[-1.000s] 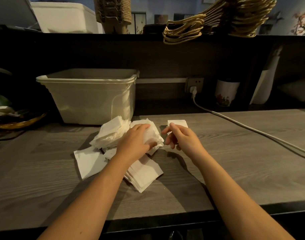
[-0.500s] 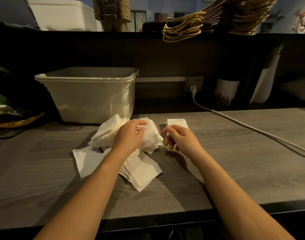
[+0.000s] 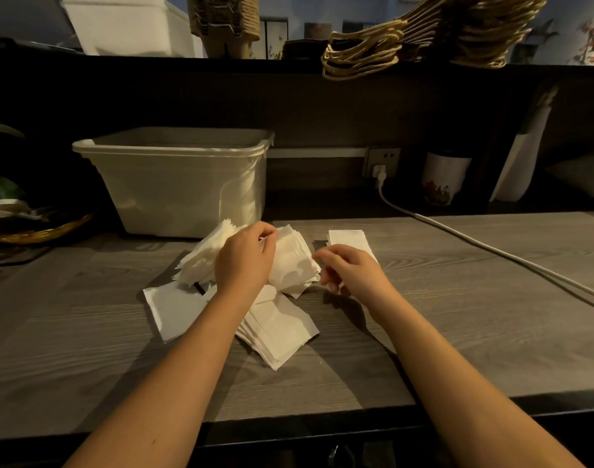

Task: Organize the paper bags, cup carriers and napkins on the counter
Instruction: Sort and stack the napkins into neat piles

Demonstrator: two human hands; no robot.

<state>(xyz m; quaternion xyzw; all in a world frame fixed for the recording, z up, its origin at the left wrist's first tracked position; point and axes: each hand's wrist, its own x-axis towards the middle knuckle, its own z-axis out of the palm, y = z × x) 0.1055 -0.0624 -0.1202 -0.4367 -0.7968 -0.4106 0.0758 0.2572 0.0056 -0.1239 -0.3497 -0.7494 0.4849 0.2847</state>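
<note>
White napkins lie scattered mid-counter: a fanned heap [image 3: 199, 258], a loose pile [image 3: 293, 268], one flat sheet [image 3: 170, 309], a slanted stack [image 3: 278, 336] and a small neat stack [image 3: 346, 237]. My left hand [image 3: 245, 260] rests on the heaps, its fingertips pinching napkins at the top of the loose pile. Just right of that pile hovers my right hand [image 3: 351, 273], fingers loosely apart, holding nothing. Paper bags with twine handles [image 3: 363, 52] and brown cup carriers [image 3: 221, 18] sit on the upper shelf.
A beige plastic bin [image 3: 174, 184] stands behind the napkins. A white cable [image 3: 491, 251] runs from the wall socket [image 3: 381, 160] across the counter's right side. A patterned cup [image 3: 442, 179] stands at the back, a basket [image 3: 35, 228] at the left, a white tub [image 3: 126, 25] on the shelf.
My left hand slid up the loose pile and now pinches its top edge. My right hand left the small neat stack and moved slightly toward the pile.
</note>
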